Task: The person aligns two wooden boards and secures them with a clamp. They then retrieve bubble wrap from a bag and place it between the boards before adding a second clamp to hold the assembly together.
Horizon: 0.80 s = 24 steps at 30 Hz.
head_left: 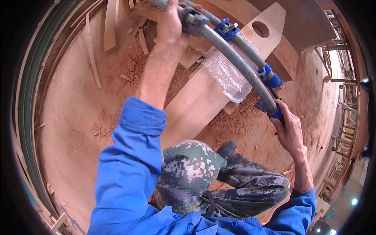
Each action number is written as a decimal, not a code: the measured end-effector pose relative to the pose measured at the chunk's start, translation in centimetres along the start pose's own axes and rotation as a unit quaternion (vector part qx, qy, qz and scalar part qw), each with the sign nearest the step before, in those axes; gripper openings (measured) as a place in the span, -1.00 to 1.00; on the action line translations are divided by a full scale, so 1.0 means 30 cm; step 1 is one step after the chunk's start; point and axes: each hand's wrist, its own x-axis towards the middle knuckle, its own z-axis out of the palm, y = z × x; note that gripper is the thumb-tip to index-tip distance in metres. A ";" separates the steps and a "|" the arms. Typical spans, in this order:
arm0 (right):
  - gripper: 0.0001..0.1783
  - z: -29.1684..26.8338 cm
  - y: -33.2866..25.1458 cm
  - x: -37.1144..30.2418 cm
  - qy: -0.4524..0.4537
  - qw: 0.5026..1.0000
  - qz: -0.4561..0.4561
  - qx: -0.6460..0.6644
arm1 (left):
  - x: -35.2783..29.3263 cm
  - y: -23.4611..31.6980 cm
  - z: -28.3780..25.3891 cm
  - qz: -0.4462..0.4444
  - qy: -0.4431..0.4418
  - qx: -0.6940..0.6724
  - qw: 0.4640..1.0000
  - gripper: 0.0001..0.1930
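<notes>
While both hands hold the near pipe clamp (pixel 243 68), it slants from 12 toward 3 o'clock. Left hand (pixel 170 27) at 12, partly cut off by the top edge, fingers wrapped around the pipe beside its dark fitting (pixel 194 21). Right hand (pixel 290 127) at 3, thumb and fingers clamped on the lower end, right at the blue collar (pixel 277 113). Far pipe clamp (pixel 249 49) runs just beside, blue fittings (pixel 270 77) at 1 and 2. Underneath: bubble wrap (pixel 231 80) over a wooden board (pixel 197 102), round hole at 1. Shavings (pixel 105 129) at 9.
</notes>
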 end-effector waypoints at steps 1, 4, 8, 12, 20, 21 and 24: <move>-0.45 0.018 0.017 0.010 0.001 1.000 0.005 0.002 | 0.028 -0.040 -0.038 0.007 -0.013 0.035 0.999 -0.53; -0.46 0.075 0.102 0.009 -0.003 0.999 0.040 -0.010 | 0.009 -0.165 -0.032 -0.047 0.041 -0.023 0.998 -0.55; -0.46 0.119 0.152 0.007 -0.016 0.999 0.031 -0.023 | -0.012 -0.241 -0.101 -0.052 0.048 -0.034 0.997 -0.57; -0.48 0.138 0.165 0.002 -0.019 0.999 0.036 -0.021 | -0.047 -0.250 -0.115 -0.045 0.041 -0.014 0.998 -0.58; -0.47 0.146 0.111 0.025 -0.052 0.991 0.120 0.027 | -0.001 -0.267 -0.097 -0.074 0.082 -0.049 0.993 -0.65; -0.48 0.134 0.100 0.028 -0.073 0.984 0.159 0.024 | 0.003 -0.265 -0.097 -0.079 0.080 -0.050 0.992 -0.65; -0.54 0.118 0.104 0.047 -0.049 0.988 0.148 0.016 | 0.032 -0.228 -0.116 -0.074 0.072 -0.100 0.990 -0.65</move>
